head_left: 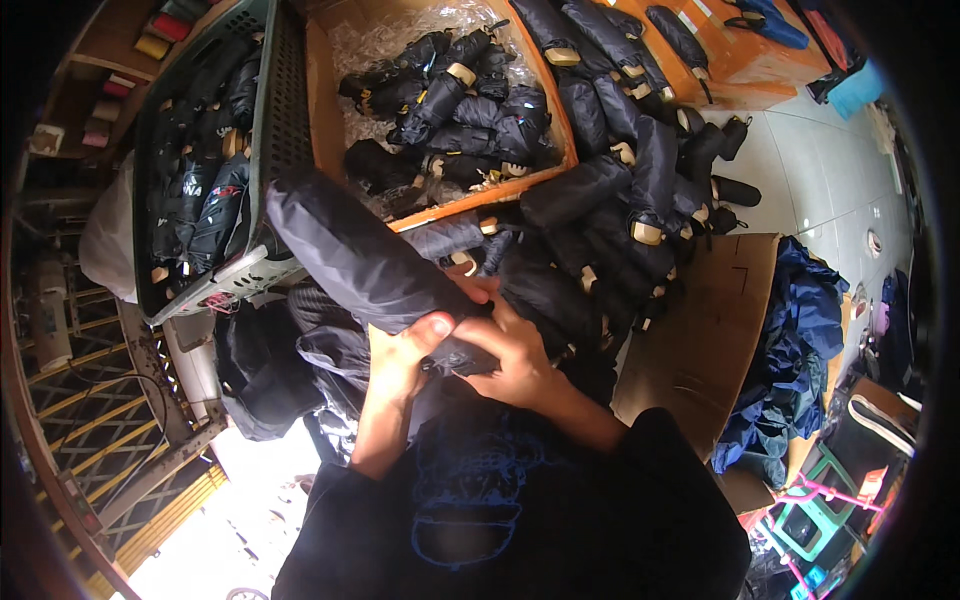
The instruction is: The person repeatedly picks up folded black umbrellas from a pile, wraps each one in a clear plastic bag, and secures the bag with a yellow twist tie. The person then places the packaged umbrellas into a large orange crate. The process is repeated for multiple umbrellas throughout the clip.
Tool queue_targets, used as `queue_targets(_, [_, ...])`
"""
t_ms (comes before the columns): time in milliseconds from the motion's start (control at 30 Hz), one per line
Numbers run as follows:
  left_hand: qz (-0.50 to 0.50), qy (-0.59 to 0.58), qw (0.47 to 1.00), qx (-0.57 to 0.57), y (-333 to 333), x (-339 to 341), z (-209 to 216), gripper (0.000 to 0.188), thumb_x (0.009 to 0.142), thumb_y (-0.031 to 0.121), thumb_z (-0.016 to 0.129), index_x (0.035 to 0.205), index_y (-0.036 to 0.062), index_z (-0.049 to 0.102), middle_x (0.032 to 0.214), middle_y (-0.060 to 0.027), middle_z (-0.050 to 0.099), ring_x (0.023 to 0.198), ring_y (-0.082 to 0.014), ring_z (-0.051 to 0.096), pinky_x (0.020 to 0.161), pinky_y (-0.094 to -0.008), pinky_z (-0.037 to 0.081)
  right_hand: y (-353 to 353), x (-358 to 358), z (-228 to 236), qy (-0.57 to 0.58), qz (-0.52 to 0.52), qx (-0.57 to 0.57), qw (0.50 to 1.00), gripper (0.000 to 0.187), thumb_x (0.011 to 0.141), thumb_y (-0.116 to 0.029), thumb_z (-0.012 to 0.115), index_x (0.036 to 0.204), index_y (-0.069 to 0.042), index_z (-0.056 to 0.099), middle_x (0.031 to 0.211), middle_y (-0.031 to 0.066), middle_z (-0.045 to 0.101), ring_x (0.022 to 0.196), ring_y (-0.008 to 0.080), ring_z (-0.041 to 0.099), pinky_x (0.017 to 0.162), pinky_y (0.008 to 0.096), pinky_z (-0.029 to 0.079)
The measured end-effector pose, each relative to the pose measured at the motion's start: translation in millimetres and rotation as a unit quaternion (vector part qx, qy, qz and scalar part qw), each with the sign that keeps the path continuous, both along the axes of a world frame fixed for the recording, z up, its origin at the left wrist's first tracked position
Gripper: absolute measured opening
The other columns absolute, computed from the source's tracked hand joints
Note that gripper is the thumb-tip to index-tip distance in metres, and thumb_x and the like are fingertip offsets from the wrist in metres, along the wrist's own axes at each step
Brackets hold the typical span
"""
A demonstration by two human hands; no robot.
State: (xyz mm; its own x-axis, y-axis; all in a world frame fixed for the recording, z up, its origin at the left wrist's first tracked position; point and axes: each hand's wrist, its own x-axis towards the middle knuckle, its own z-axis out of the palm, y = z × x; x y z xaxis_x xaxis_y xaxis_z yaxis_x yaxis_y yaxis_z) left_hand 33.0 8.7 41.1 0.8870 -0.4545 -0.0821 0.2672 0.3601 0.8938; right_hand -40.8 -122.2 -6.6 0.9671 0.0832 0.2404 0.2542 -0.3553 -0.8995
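Observation:
A folded umbrella (355,255) in a dark sleeve slants across the middle, its far end pointing up and left. My left hand (408,345) is closed around its lower part, thumb on top. Close beside it, my right hand (512,348) grips the near end, fingers curled; exactly what its fingertips touch is hidden. Under and beyond both hands lies a pile of similar black umbrellas (555,275), several with pale handles showing.
A cardboard box (322,110) holds more umbrellas and clear plastic. To its left stands a dark plastic crate (288,120) of umbrellas. An open carton flap (700,350) and dark blue fabric (795,330) are at right. Thread spools (152,46) sit at upper left.

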Motion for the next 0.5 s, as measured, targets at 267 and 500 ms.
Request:
queue_targets(267, [0.057,0.055,0.997,-0.005,-9,-16,-16,0.045,0.083,0.031,0.068,0.105,-0.0076,0.061,0.106,-0.0216,0.066,0.102,-0.0305,0.064,0.090,-0.0400,0.050,1,4,-9,-0.097,-0.049,0.032,0.994,0.066,0.065,-0.007,0.081,0.125,-0.007,0.053,0.127,0.0284,0.049,0.104,0.0447,0.060,0.083,0.0429,0.053])
queue_targets(500, [0.041,0.064,0.995,0.059,-4,-15,-21,0.076,0.078,0.051,0.067,0.126,-0.0046,0.050,0.130,-0.0208,0.055,0.116,-0.0278,0.056,0.100,-0.0394,0.044,4,11,-15,0.017,-0.067,0.260,0.963,0.067,0.067,0.002,0.078,0.122,-0.003,0.040,0.117,0.0184,0.053,0.104,0.0327,0.060,0.091,0.0417,0.048])
